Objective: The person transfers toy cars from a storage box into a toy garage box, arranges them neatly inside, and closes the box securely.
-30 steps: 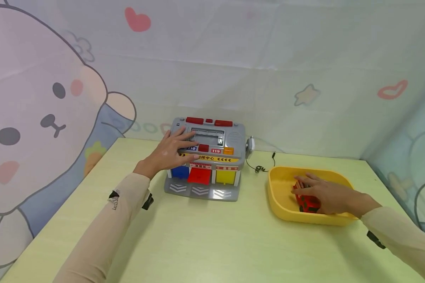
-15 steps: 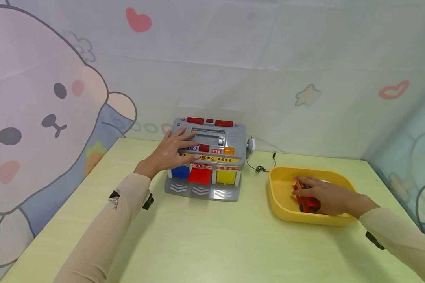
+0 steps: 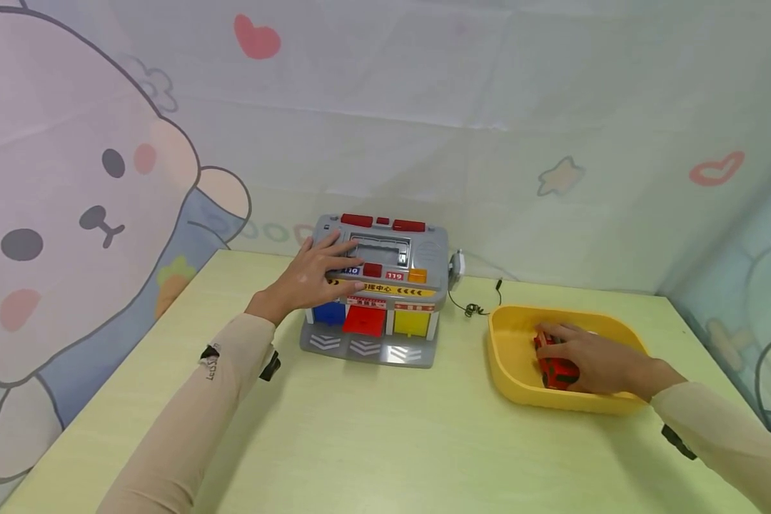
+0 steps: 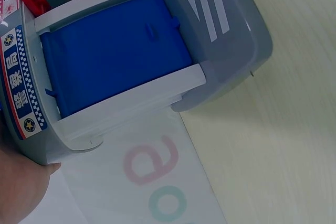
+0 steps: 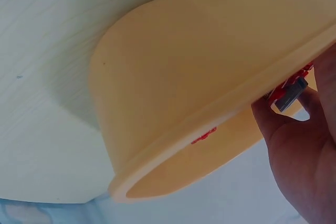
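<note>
On the grey toy garage (image 3: 427,246), my left hand (image 3: 305,278) rests with its fingers spread over the roof's left part. Its blue door (image 4: 115,51) and yellow door (image 3: 411,323) are down, while the red door (image 3: 364,321) between them sticks out, swung up. Inside the yellow basin (image 3: 502,357) at the right, my right hand (image 3: 594,357) holds a red toy car (image 3: 557,373) with black parts, thumb on its near side and fingers across its top. In the right wrist view the basin's rim hides most of the car.
A thin black cable (image 3: 472,309) lies coiled between garage and basin. On the garage's right side a grey-white part (image 3: 457,265) juts out. A printed cloth (image 3: 385,107) hangs behind the table (image 3: 385,435).
The right hand's fingers have shifted slightly on the red car, which has turned a little within the basin. The left hand stays on the garage roof.
</note>
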`<state>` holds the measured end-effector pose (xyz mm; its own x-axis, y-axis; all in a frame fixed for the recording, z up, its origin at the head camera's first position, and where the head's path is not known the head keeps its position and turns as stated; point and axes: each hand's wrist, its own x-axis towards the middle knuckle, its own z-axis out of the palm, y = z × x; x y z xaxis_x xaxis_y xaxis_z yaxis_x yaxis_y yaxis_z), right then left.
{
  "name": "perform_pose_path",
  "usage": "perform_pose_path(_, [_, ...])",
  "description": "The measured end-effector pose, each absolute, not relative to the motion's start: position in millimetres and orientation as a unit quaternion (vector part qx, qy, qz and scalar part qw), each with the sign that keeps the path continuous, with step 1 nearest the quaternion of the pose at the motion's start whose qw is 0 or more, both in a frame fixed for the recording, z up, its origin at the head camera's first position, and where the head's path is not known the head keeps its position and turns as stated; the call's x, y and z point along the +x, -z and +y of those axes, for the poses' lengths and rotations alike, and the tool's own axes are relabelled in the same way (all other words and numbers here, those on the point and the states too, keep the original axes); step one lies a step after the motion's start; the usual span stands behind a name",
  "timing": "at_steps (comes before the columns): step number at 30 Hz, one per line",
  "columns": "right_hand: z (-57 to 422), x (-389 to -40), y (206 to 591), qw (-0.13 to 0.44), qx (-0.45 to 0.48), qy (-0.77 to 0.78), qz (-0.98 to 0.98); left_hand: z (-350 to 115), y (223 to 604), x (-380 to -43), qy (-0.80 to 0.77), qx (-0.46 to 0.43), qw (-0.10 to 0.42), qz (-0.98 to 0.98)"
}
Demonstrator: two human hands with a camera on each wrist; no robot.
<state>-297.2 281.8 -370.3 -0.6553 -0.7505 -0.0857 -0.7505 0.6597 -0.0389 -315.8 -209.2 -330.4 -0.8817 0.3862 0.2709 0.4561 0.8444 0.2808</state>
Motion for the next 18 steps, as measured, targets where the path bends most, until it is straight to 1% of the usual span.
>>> perform_pose_path(9, [280.4, -296.4, 371.3, 0.036, -0.419, 0.009, 0.907, -207.7, 330.8, -314.1, 0.17, -0.225, 0.108, -0.953])
perform_pose_path(18, [276.5, -295.8, 362.0, 0.023, -0.413, 0.008, 0.91, -208.7, 329.2, -313.9, 0.17, -0.224, 0.105, -0.954])
